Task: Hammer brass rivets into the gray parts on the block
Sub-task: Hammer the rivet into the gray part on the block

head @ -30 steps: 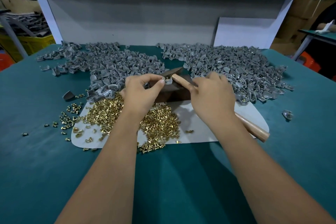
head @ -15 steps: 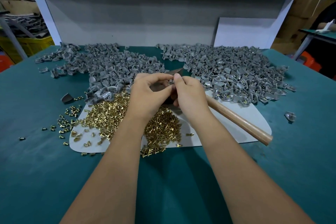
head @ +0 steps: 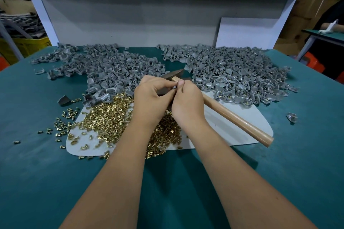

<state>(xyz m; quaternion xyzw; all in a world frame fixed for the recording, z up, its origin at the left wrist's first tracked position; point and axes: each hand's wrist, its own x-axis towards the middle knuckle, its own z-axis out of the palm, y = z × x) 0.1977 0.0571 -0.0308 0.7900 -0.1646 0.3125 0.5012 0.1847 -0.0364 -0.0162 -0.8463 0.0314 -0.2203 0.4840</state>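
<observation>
My left hand [head: 150, 98] and my right hand [head: 188, 102] meet fingertip to fingertip over the dark block [head: 174, 75]. Together they pinch a small gray part [head: 175, 87], mostly hidden by the fingers. A wooden-handled hammer [head: 236, 119] lies slanted beneath my right hand, its head end at the block and its butt on the white mat [head: 232, 135]. A heap of brass rivets [head: 111, 115] covers the mat's left side, partly under my left forearm.
Two large piles of gray parts lie at the back of the green table, the left pile [head: 111, 67] plain and the right pile [head: 232, 72] showing brass. Stray rivets [head: 63, 126] and single gray parts [head: 64, 100] [head: 291, 117] lie around the mat. A white backboard [head: 130, 20] stands behind.
My right hand has slid left off the hammer handle to join my left hand at the gray part. The hammer has stayed in place.
</observation>
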